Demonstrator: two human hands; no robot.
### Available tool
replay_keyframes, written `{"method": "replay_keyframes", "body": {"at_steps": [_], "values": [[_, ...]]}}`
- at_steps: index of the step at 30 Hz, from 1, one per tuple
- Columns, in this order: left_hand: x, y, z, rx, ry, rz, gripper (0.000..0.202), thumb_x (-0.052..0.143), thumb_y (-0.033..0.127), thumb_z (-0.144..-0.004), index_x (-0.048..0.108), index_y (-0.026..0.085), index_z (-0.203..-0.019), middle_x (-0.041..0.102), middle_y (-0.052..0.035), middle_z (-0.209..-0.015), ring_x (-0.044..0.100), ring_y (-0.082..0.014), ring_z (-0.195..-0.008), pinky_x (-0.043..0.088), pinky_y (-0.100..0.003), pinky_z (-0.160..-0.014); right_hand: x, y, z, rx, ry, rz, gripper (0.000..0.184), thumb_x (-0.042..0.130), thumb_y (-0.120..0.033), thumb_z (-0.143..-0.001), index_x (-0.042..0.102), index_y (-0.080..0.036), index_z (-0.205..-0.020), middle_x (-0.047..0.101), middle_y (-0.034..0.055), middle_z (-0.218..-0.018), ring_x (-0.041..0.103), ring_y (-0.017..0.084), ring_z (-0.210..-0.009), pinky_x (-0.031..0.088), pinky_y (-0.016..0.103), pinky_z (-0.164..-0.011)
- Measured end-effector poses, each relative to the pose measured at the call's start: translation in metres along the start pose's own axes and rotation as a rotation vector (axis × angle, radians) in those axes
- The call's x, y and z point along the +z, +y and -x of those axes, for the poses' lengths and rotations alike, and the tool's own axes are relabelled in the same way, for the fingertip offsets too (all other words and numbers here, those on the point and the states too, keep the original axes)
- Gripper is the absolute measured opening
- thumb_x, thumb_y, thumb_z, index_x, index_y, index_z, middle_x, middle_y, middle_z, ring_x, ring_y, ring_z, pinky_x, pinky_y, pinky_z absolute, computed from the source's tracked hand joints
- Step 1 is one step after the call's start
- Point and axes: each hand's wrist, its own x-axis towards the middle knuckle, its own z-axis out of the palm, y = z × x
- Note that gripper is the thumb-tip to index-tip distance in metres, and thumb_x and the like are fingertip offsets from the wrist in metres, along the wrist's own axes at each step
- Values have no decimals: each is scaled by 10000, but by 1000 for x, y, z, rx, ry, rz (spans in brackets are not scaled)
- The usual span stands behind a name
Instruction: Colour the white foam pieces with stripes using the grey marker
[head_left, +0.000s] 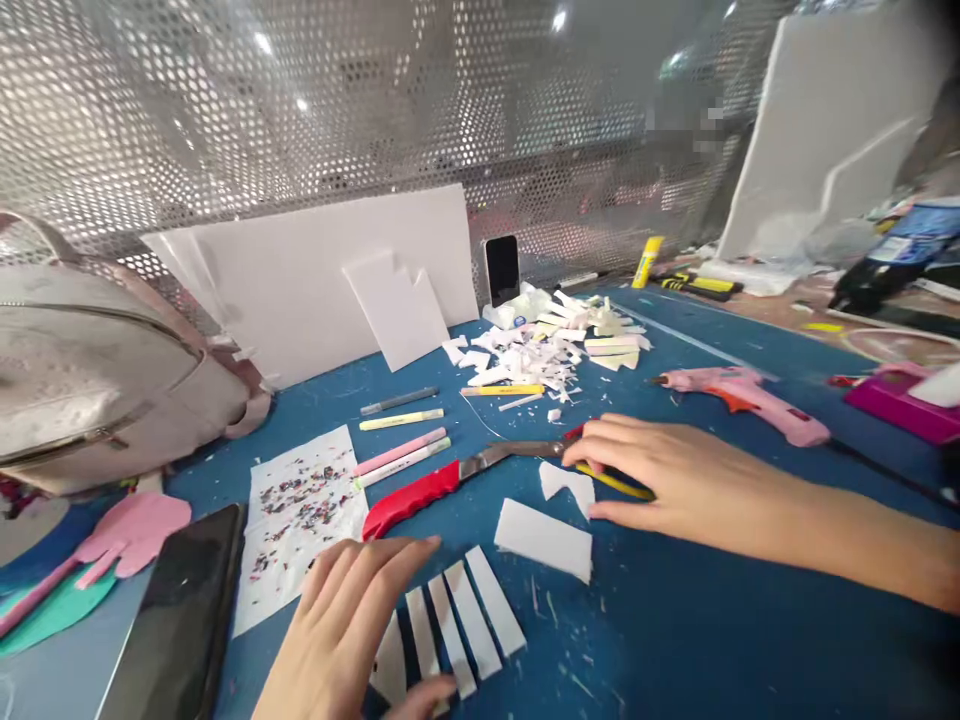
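Resting on five white foam strips just below the red-handled knife on the blue bench, the left hand has its grip spread, while the right hand, grip flat and spread, touches a yellow pencil at the knife's tip, four pens lying above its handle.

tabletop: blue, littered with scraps
near edge: white foam strips
centre: red-handled knife, markers
right: pink glue gun

Left hand bare; right hand, forearm bare.
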Motion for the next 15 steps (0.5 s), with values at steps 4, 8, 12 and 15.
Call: {"method": "replay_keyframes", "body": {"at_steps": [4, 8, 12, 15], "values": [[-6, 10, -6, -66, -44, 81, 638, 431, 717, -890, 338, 380, -1423, 587, 14, -1355, 557, -206, -1245, 431, -363, -1045, 8, -9, -9, 11, 23, 24, 296, 588, -491, -922, 628, -220, -1032, 635, 68, -1042, 621, 291, -950, 455, 372, -697], [-15, 10, -5, -136, -61, 205, 478, 437, 592, -959, 374, 396, -1390, 586, 35, -1337, 550, -175, -1235, 449, -315, -1028, 5, -14, -18, 49, 6, 43, 187, 607, -374, -865, 593, -201, -934, 628, 58, -920, 628, 267, -809, 386, 336, -608], [-26, 9, -3, -259, -25, 305, 353, 417, 463, -996, 431, 377, -1337, 594, 26, -1291, 532, -171, -1237, 394, -291, -1070, 0, -19, -27, 71, -47, 32, 81, 589, -261, -809, 584, -203, -865, 627, 48, -849, 622, 257, -759, 326, 309, -577], [-34, 8, -4, -381, -9, 380, 332, 391, 436, -1002, 449, 357, -1319, 604, 8, -1265, 535, -188, -1233, 422, -312, -1052, -6, -21, -29, 85, -70, 4, 84, 589, -245, -782, 584, -198, -851, 624, 61, -848, 605, 264, -755, 304, 306, -572]]}}
